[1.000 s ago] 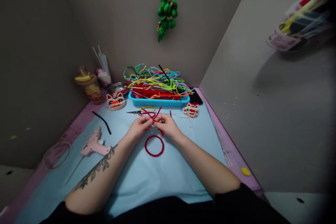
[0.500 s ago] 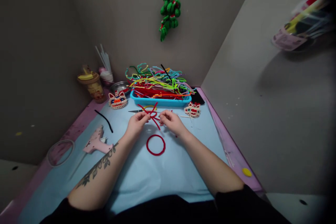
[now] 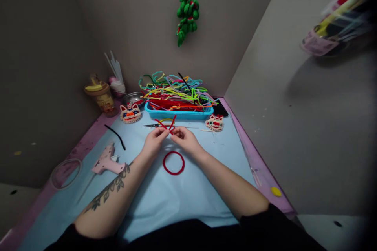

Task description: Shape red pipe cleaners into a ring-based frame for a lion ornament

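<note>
Red pipe cleaners [image 3: 173, 121], crossed and bent together, stick up between my two hands above the blue cloth. My left hand [image 3: 156, 140] pinches them from the left with thumb and forefinger. Close against it, my right hand [image 3: 185, 140] has its fingers closed on the same pipe cleaners from the right. The fingers hide the joint where the strands meet. Nearer to me, a red pipe cleaner ring [image 3: 174, 163] lies flat on the cloth. Just behind my hands lie scissors [image 3: 153, 125] with yellow handles, partly covered by the red strands.
A blue tray [image 3: 179, 115] heaped with coloured pipe cleaners stands at the back. Two lion-head crafts [image 3: 130, 113] [image 3: 215, 123] flank it. At left lie a pink glue gun [image 3: 108, 160], a black pipe cleaner [image 3: 117, 136] and a cable loop [image 3: 66, 173]. A metal bowl [image 3: 133, 98] stands behind.
My right hand has moved left to meet my left hand and closed on the red pipe cleaners. Their lower ends are now hidden by the fingers. The view has shifted slightly.
</note>
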A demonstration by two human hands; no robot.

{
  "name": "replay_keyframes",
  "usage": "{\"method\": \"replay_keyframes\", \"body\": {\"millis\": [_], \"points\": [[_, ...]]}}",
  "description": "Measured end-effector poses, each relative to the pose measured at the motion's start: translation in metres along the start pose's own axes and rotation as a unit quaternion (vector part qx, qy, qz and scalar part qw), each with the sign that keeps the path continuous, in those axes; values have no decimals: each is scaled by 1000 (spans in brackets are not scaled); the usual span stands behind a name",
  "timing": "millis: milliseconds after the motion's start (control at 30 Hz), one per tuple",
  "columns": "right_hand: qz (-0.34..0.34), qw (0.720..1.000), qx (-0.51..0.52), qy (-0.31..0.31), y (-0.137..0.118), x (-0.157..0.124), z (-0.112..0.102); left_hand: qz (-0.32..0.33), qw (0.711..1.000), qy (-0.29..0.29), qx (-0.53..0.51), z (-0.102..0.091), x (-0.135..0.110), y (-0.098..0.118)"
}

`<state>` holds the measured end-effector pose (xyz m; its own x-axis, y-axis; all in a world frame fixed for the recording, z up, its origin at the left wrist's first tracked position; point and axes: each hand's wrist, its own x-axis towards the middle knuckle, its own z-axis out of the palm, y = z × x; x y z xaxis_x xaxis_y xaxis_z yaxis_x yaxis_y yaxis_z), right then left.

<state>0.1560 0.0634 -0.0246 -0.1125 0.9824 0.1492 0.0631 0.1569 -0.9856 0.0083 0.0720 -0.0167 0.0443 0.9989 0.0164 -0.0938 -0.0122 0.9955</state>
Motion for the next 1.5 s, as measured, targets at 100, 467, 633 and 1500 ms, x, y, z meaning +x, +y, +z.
{"method": "replay_keyframes", "body": {"millis": [100,467,633,1500], "points": [[23,1000,11,4,0,0,0,-8,1000,-8,12,1,-1,1],[35,999,9,-16,-5,3,-10,-61,996,-70,10,2,-4,2],[51,998,25,-16,-8,2,-13,-105,988,-112,-26,-4,-1,2],[110,986,127,19,-13,7,-23,-64,992,-104,43,-3,-1,0]]}}
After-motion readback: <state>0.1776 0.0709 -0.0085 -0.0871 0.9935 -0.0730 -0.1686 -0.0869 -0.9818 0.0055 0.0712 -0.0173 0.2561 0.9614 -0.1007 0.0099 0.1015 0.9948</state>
